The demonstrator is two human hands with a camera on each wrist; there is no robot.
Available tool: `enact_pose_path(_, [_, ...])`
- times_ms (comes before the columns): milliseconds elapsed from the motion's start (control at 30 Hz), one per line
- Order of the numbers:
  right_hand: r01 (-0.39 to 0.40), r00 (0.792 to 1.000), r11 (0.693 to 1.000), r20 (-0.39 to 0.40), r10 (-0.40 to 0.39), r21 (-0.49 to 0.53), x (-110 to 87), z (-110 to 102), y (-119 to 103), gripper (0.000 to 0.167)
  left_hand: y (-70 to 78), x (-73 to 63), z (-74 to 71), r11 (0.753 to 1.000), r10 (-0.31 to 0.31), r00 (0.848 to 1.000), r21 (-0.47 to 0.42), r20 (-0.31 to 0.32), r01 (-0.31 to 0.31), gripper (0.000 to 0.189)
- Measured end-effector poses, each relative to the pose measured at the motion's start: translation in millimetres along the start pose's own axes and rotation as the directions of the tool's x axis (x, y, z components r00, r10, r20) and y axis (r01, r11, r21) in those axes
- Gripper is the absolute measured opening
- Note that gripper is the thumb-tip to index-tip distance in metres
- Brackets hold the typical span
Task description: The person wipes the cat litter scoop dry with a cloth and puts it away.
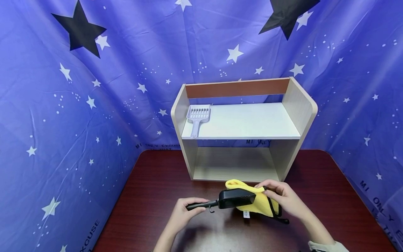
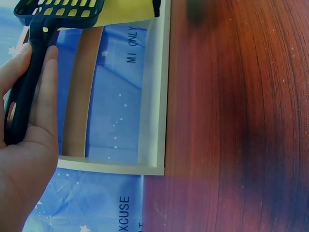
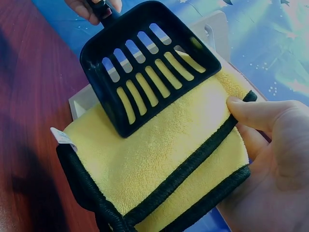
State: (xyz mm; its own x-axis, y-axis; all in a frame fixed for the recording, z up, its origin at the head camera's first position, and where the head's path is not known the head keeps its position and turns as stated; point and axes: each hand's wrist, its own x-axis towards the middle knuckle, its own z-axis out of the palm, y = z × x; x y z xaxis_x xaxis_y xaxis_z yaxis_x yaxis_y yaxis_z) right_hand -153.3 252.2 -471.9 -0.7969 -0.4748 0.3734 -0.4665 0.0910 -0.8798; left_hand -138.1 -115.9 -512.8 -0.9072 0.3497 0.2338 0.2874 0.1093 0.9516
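Note:
My left hand [image 1: 185, 213] grips the handle of a black slotted litter scoop [image 1: 231, 198], held above the table with its head toward the right. In the left wrist view the thumb and fingers wrap the scoop's dark handle [image 2: 30, 89]. My right hand [image 1: 288, 199] pinches a folded yellow cloth [image 3: 159, 145] with black edging, thumb on top near one edge. The cloth lies behind and under the scoop's head, and yellow shows through the slots in the right wrist view. A small white tag [image 1: 246, 214] hangs from the cloth.
A two-level wooden shelf [image 1: 242, 120] stands at the back of the dark red table [image 1: 151, 189]. On its upper board, at the left, lies a light grey slotted scoop [image 1: 198, 117]. Blue star-printed curtain [image 1: 126, 87] surrounds the table's back and sides.

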Motion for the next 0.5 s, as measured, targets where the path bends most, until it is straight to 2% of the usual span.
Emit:
enact_pose_path(133, [0.019,1.0,1.0,-0.009,-0.019,0.012,-1.7,-1.6,-0.6,0.026,-1.3,-0.3,-2.1,1.0,0.01,1.0,-0.012,-0.021,-0.011,0.025])
enact_pose_path(267, [-0.007,0.996,1.0,-0.087,0.007,-0.002,-4.4,-0.6,0.2,0.023,-3.2,-0.1,-3.9,0.999,0.021,0.999,-0.048,-0.05,-0.023,0.026])
enact_pose_path(333, [-0.027,0.989,1.0,-0.146,0.025,-0.015,-5.8,0.5,1.9,0.021,-4.1,0.3,-4.8,0.994,0.004,0.998,-0.111,-0.067,-0.011,0.027])
enact_pose_path(400, [-0.05,0.978,0.999,-0.203,0.045,-0.018,-6.9,2.4,3.7,0.02,-4.9,1.0,-5.0,0.978,-0.023,0.997,-0.207,-0.079,0.006,0.03])
enact_pose_path(467, [-0.052,0.969,0.999,-0.242,0.047,-0.012,-7.2,4.7,5.7,0.019,-5.3,1.7,-4.3,0.95,-0.048,0.995,-0.313,-0.088,0.018,0.031])
enact_pose_path(500, [-0.049,0.965,0.999,-0.257,0.046,-0.005,-6.9,6.1,6.3,0.019,-5.4,1.9,-3.5,0.927,-0.059,0.994,-0.373,-0.091,0.021,0.03])
